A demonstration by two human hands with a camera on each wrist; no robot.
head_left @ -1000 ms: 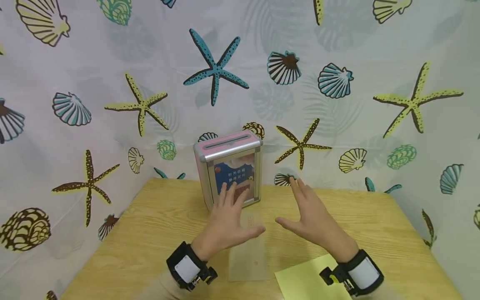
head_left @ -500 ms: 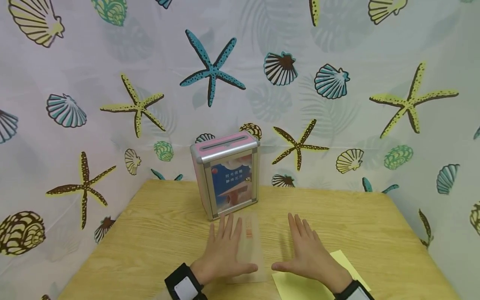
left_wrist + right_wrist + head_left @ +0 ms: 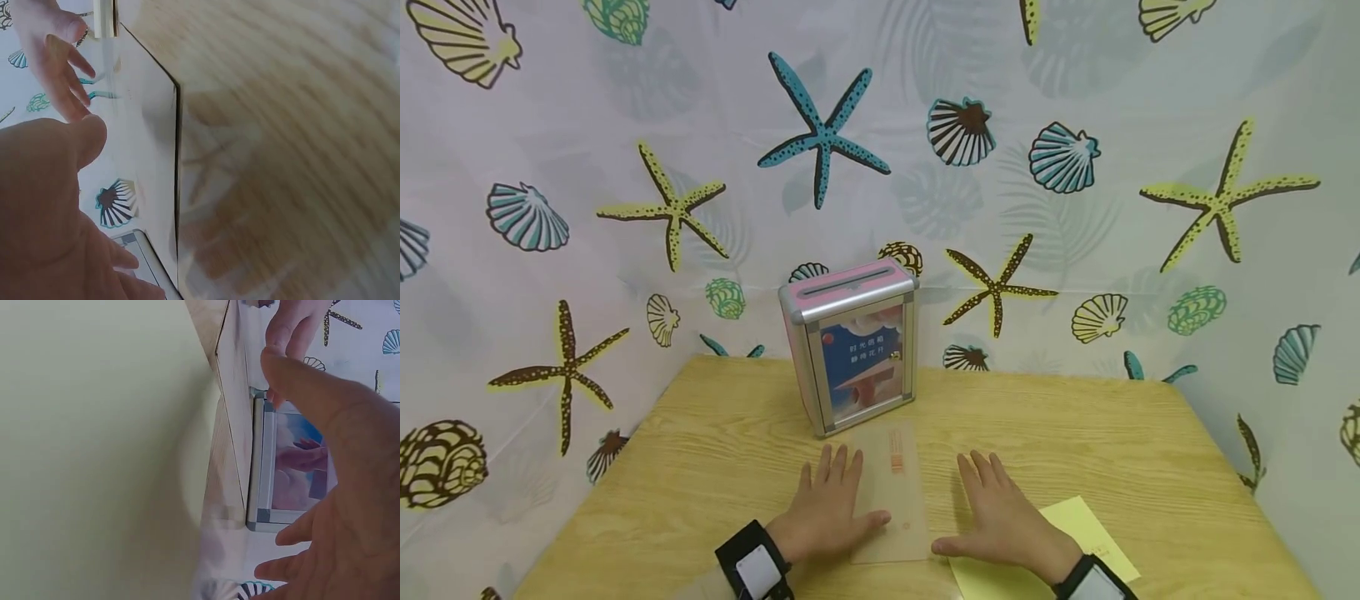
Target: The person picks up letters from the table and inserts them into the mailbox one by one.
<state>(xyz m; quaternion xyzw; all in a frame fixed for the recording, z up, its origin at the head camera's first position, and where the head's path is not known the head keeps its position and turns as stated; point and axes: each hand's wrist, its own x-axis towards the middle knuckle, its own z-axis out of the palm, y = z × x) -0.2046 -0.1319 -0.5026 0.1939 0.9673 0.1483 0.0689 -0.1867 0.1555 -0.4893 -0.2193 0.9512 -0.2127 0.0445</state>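
Observation:
A pale tan envelope (image 3: 891, 500) with a small orange print lies on the wooden table in front of the box. My left hand (image 3: 829, 510) is at its left edge, fingers spread and thumb over the paper. On the other side my right hand (image 3: 1003, 521) hovers with straight fingers, its thumb near the envelope's right edge. Under that hand is a yellow envelope (image 3: 1086, 533), partly hidden by the palm. Neither hand holds anything. In the left wrist view the tan envelope (image 3: 153, 119) shows beside the thumb; in the right wrist view the yellow envelope (image 3: 94, 450) fills the left side.
A pink and silver letter box (image 3: 850, 350) with a slot in its top stands upright behind the tan envelope. The wooden table (image 3: 1037, 417) meets a curtain (image 3: 865, 225) printed with starfish and shells at the back and sides.
Both hands have come down and back toward the body, from in front of the box to beside the tan envelope. The box front is now uncovered. Both envelopes lie where they were.

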